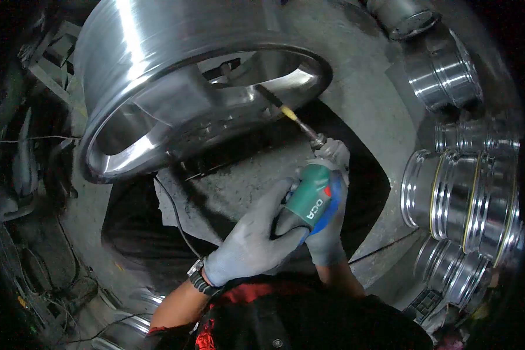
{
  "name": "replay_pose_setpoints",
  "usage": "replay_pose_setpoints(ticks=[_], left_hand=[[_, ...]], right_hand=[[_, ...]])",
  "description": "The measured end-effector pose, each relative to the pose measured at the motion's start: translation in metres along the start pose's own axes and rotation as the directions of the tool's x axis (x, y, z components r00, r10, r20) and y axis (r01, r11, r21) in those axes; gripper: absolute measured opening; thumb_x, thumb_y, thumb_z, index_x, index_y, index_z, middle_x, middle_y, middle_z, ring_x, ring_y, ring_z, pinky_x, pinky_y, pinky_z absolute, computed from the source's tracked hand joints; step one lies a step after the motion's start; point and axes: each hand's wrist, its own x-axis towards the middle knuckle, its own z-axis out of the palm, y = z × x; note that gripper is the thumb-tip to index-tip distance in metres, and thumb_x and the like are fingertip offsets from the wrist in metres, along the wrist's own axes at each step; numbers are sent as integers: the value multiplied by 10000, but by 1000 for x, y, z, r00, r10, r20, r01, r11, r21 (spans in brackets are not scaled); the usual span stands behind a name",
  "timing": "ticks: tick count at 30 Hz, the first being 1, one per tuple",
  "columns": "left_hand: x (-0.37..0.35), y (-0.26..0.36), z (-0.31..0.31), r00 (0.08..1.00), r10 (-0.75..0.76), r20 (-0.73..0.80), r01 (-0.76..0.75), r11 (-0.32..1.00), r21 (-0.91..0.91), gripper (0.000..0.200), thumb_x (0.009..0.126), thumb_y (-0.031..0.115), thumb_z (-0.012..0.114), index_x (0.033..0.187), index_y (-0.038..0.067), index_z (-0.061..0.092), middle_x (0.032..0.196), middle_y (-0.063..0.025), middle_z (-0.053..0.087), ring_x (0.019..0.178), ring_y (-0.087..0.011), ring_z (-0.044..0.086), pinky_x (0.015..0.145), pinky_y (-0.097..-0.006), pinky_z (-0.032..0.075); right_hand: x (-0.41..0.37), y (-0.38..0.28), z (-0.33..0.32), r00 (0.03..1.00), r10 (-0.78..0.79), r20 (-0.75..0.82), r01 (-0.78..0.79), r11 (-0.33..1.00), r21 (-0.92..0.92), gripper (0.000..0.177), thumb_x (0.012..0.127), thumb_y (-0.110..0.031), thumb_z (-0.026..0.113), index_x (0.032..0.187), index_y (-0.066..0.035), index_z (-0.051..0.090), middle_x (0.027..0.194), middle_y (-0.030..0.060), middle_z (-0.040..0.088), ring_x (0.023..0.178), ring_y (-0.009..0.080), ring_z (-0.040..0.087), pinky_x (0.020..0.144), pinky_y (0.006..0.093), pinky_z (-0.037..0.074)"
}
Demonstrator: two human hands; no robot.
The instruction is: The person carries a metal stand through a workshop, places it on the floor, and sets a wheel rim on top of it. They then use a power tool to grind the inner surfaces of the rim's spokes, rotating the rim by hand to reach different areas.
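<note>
A green DCA die grinder is held in both gloved hands in front of my body. My left hand wraps round the rear of its body, with the thumb along the lower end. Around the grinder's front and far side closes my right hand, its fingers partly hidden behind the tool. From the collet runs a long shaft with a yellow band and a dark sanding tip. That tip lies against a spoke inside the large silver wheel rim, which is tilted above my legs.
Several polished wheel rims stand stacked along the right, with more at the top right. A metal frame and tangled cables lie at the left. A thin cord passes by my left wrist across the concrete floor.
</note>
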Motion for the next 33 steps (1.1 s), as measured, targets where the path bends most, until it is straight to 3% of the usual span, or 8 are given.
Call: replay_pose_setpoints(ticks=[3, 8, 13, 15, 19, 24, 30, 33], left_hand=[[17, 6, 5, 998, -8, 55, 11, 999, -52, 818, 868, 200, 798, 1515, -39, 359, 1375, -264, 563, 1279, -351, 591, 1054, -420, 479], [40, 6, 13, 987, 158, 37, -156, 986, -53, 761, 865, 191, 763, 1477, -53, 382, 1280, -305, 585, 1160, -429, 620, 988, -440, 509], [41, 8, 11, 988, 145, 59, -145, 989, -4, 777, 865, 192, 770, 1484, -55, 371, 1291, -300, 590, 1161, -414, 633, 983, -434, 517], [35, 5, 9, 988, 144, 52, -144, 989, 8, 790, 865, 204, 785, 1495, -42, 375, 1317, -292, 593, 1177, -397, 643, 995, -426, 521], [17, 2, 5, 995, 98, 25, -98, 995, 9, 802, 866, 199, 785, 1496, -62, 364, 1350, -292, 574, 1228, -383, 619, 1032, -423, 500], [-3, 1, 5, 1000, 1, -6, -1, 998, 58, 808, 870, 199, 786, 1498, -71, 355, 1396, -288, 544, 1304, -370, 573, 1076, -418, 471], [1, 3, 17, 998, -44, -54, 49, 994, 95, 806, 879, 210, 779, 1496, -81, 348, 1403, -295, 532, 1317, -374, 562, 1078, -424, 468], [20, 4, 23, 997, 70, -45, -65, 991, 113, 807, 856, 207, 760, 1491, -70, 346, 1256, -337, 571, 1128, -457, 625, 937, -460, 537]], right_hand=[[4, -5, -2, 971, -238, -19, 229, 951, -209, 422, 1070, -414, 470, 1327, -83, 525, 1130, 48, 613, 954, 165, 647, 838, 329, 568], [17, -29, -8, 973, -160, -168, 149, 986, -74, 389, 1065, -385, 455, 1291, -85, 556, 1113, 42, 613, 955, 165, 637, 826, 313, 561], [17, -24, -10, 946, -243, -214, 208, 963, -172, 441, 1066, -397, 385, 1282, -62, 572, 1171, 95, 653, 1084, 204, 654, 935, 364, 537], [16, -19, -9, 970, -113, -213, 105, 993, -50, 427, 1069, -387, 389, 1285, -68, 573, 1170, 90, 655, 1084, 206, 653, 947, 373, 531], [9, 1, -9, 981, -86, -176, 67, 992, -110, 436, 1076, -411, 399, 1287, -73, 575, 1180, 91, 656, 1071, 214, 653, 937, 374, 534], [6, 19, -2, 996, 76, -39, -64, 971, 232, 487, 1096, -478, 353, 1304, -88, 557, 1163, 94, 658, 1054, 212, 650, 947, 364, 526], [13, 14, -7, 997, -21, -74, 33, 986, 162, 418, 1093, -426, 398, 1254, -77, 561, 1098, 86, 643, 974, 184, 642, 903, 346, 537], [16, 7, -18, 984, -177, -11, 178, 984, 31, 422, 1102, -400, 366, 1297, -71, 544, 1180, 75, 635, 1060, 203, 643, 958, 347, 518]])
